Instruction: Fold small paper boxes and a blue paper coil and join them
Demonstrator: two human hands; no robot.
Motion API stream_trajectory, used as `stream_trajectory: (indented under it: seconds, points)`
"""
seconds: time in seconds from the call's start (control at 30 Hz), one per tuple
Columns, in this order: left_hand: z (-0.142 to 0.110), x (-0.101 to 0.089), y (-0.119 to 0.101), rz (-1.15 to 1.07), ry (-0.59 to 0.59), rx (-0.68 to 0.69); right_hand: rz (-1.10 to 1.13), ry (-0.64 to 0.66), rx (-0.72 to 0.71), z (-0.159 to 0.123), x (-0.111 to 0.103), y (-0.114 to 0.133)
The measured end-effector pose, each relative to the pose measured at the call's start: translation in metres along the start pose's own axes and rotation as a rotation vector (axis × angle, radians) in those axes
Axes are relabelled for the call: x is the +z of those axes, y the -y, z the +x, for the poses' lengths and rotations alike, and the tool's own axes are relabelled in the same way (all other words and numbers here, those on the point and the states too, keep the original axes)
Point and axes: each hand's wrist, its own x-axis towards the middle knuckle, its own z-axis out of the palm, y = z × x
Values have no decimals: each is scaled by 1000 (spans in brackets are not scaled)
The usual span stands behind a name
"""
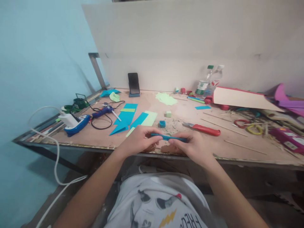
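Both of my hands pinch a narrow blue paper strip (169, 137) held flat over the table's front edge. My left hand (140, 141) grips its left end with closed fingers. The strip's right end sits between the closed fingers of my right hand (193, 146). Just beyond the hands lie blue paper pieces (125, 117), a pale green paper sheet (149, 118), a small blue block (162, 123) and a small green block (168, 114). A red-handled utility knife (204, 129) lies to the right of the hands.
On the wooden table (95, 136) are a blue glue gun (103, 111) with a black cord, a charger on a blue holder (75, 124), a phone on a stand (133, 83), two bottles (207, 82), a rolled sheet (244, 98), scissors (247, 126) and thin sticks.
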Motion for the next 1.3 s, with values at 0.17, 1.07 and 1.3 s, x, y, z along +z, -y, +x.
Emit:
stream_trajectory:
  seconds: [0.17, 1.07, 1.3]
  points:
    - [0, 0, 0, -28, 11, -63, 62, 62, 66, -2, 0, 1]
    - [1, -5, -4, 103, 148, -74, 88, 206, 171, 3, -3, 6]
    - [-1, -6, -6, 121, 149, -51, 130, 204, 193, 4, -3, 5]
